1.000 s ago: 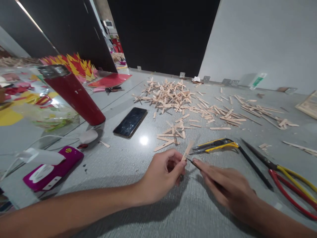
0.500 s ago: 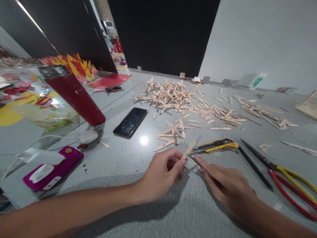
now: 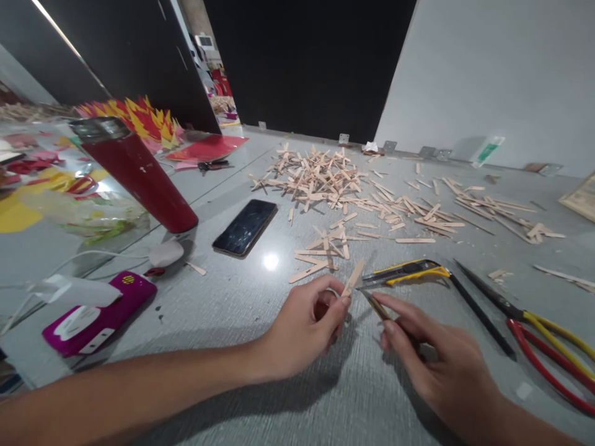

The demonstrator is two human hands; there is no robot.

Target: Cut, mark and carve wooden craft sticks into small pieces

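Right hand (image 3: 437,359) has drawn back slightly, gripping thin blade (image 3: 374,303) | grey table (image 3: 232,297), scattered sticks (image 3: 320,176) | left hand (image 3: 304,328) pinches pale wooden stick (image 3: 353,277).

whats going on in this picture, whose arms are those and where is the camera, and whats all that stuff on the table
The camera is worn on a person's head and looks down, so both bare arms are that person's own. The left hand pinches a small wooden stick by its lower end. The right hand holds a thin dark-tipped tool aimed at that stick; what kind of tool is hard to tell. On the grey table lie a heap of wooden sticks, a yellow utility knife, red-handled pliers, a dark phone, a red tumbler and coloured paper cut-outs.
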